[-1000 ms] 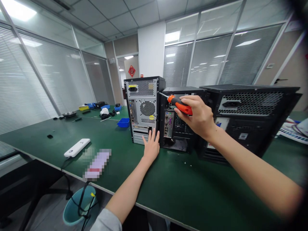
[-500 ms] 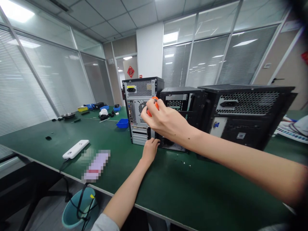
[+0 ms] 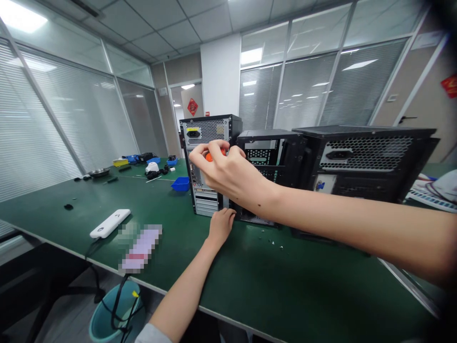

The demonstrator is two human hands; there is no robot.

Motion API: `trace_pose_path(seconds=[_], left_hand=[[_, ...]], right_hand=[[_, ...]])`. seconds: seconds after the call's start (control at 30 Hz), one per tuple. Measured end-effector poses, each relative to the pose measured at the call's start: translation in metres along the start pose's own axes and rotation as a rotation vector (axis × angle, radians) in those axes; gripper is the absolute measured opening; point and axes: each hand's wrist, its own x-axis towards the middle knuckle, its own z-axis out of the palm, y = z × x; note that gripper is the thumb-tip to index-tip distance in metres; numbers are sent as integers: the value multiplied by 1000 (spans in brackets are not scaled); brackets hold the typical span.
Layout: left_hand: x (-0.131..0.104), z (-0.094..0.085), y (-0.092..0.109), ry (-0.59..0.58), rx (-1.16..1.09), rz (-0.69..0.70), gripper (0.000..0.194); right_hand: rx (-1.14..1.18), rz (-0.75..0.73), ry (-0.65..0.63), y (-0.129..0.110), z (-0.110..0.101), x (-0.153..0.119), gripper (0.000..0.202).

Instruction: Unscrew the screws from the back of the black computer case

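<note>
A computer tower (image 3: pixel 207 205) stands upright on the green table with its back panel towards me. My right hand (image 3: pixel 228 166) is closed around a screwdriver (image 3: pixel 209 156) with an orange handle, in front of that back panel. Its shaft is hidden behind my fingers. Lower down, my left hand (image 3: pixel 221 224) grips the tower's bottom right edge, fingers curled against it; their tips are partly out of sight. Several small screws (image 3: pixel 273 242) lie on the table to the right of my left hand.
Right of the tower stand an open black case frame (image 3: pixel 264 133) and another black computer case (image 3: pixel 360 183). A blue tray (image 3: pixel 180 184) sits to its left. A white power bank (image 3: pixel 110 223) and a blurred lilac phone-like object (image 3: pixel 143 247) lie near the front edge, above a teal bucket (image 3: pixel 98 309).
My right hand has shifted slightly left and turned at the wrist, with the screwdriver still in it. My left hand stays at the tower's lower edge. The view has moved slightly.
</note>
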Motion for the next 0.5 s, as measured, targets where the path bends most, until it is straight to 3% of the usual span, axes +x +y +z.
trace_pose_path(seconds=[0.17,0.5], left_hand=[[-1,-4,4,-31,10,-14,22],[0,-14,9,-78,-92,-158,22]], right_hand=[[-249,-6,25,0,-4,0,40],[-361,66,-11,-22,-2,2,38]])
